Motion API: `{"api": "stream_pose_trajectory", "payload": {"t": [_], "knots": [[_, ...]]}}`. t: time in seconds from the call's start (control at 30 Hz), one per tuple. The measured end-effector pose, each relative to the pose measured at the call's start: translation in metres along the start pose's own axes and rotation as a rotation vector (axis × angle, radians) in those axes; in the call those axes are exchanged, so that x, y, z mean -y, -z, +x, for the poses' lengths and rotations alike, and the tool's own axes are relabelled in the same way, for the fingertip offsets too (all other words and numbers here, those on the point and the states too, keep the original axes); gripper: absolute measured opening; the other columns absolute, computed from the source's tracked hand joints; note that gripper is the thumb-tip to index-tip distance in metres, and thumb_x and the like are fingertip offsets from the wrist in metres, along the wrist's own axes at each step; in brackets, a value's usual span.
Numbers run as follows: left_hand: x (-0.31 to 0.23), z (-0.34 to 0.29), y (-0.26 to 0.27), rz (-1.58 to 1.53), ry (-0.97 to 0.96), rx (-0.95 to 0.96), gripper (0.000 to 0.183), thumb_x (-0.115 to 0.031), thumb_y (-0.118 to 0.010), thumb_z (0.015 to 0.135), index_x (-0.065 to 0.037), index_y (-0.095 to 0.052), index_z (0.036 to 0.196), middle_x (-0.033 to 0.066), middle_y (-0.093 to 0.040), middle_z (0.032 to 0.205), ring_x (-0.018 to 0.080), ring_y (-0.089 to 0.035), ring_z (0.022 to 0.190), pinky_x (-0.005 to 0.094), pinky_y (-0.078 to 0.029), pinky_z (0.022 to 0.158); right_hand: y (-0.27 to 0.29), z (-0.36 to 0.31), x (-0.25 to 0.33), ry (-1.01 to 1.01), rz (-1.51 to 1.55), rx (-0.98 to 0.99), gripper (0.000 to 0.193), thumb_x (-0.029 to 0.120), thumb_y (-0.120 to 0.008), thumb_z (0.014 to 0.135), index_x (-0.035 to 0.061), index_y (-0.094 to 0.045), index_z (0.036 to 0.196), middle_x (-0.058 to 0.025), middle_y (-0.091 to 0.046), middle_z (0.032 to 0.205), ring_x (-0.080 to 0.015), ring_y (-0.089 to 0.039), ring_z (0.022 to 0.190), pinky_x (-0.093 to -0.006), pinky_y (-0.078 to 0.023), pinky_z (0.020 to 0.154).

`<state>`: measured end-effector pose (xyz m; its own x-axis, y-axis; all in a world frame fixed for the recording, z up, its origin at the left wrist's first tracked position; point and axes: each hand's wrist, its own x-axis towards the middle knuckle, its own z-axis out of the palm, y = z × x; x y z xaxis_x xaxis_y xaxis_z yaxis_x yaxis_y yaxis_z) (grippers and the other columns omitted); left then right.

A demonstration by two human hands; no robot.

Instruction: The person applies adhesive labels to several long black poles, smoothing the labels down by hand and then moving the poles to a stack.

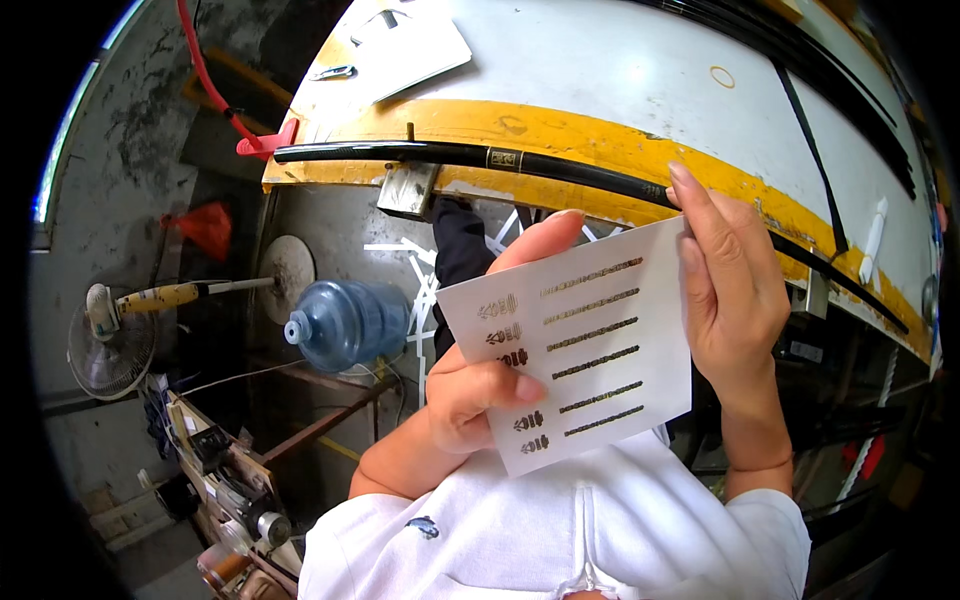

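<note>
In front of my chest is a white sheet of stickers [600, 345], tilted, with rows of gold-and-dark strips and small emblems. My left hand [470, 400] grips its left side, thumb on the printed face and the other fingers mostly behind it. Along the sheet's right edge is my right hand [735, 275], its fingers stretched out and pressed near a long black rod [590, 175]. Whether the right fingertips touch the rod or the sheet's edge I cannot tell. The slightly curved rod lies along the table's near edge and bears a gold-framed dark label [505, 160].
The white table [600, 70] has a worn yellow border. A metal block [407, 190] and a red clamp [270, 140] sit by the rod. Further back lie papers [425, 55], a cutter [333, 72] and black rods [800, 60]. A blue water jug [350, 325] and fan [112, 345] are left.
</note>
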<state>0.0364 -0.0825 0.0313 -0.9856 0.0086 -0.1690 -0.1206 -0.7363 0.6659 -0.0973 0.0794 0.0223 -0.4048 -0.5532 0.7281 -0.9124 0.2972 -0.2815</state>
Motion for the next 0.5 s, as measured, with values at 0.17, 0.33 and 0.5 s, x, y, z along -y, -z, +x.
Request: {"api": "stream_pose_trajectory", "payload": {"t": [0.17,0.33,0.5], "knots": [[0.003,0.001,0.0,-0.004,-0.029,-0.087,0.104,-0.012,-0.056,0.057,-0.01,-0.014,0.152,0.0066,-0.024,0.153,0.0228,-0.033,0.136,0.0364,-0.026,0.112,0.003,0.002,0.003,0.026,-0.032,0.066,0.047,-0.003,-0.068,0.073,-0.0066,-0.059,0.12,-0.0164,-0.062,0.098,-0.029,-0.06,0.081,-0.0353,-0.05,0.073],[0.007,0.004,0.004,-0.083,-0.044,-0.064,0.099,-0.012,-0.056,0.06,-0.013,-0.017,0.151,0.0125,-0.028,0.151,0.0289,-0.036,0.135,0.0413,-0.031,0.11,0.005,0.003,0.006,0.029,-0.025,0.094,0.048,-0.003,-0.07,0.071,-0.0066,-0.06,0.118,-0.0171,-0.062,0.1,-0.0292,-0.061,0.083,-0.0356,-0.051,0.073],[0.011,0.009,0.0,-0.217,-0.096,-0.011,0.091,-0.012,-0.059,0.065,-0.018,-0.023,0.148,0.0212,-0.026,0.151,0.0362,-0.036,0.134,0.0468,-0.034,0.109,0.004,0.002,0.009,0.042,-0.037,0.072,0.049,-0.007,-0.07,0.067,-0.0054,-0.062,0.115,-0.0169,-0.063,0.099,-0.029,-0.062,0.083,-0.0357,-0.052,0.072]]}}
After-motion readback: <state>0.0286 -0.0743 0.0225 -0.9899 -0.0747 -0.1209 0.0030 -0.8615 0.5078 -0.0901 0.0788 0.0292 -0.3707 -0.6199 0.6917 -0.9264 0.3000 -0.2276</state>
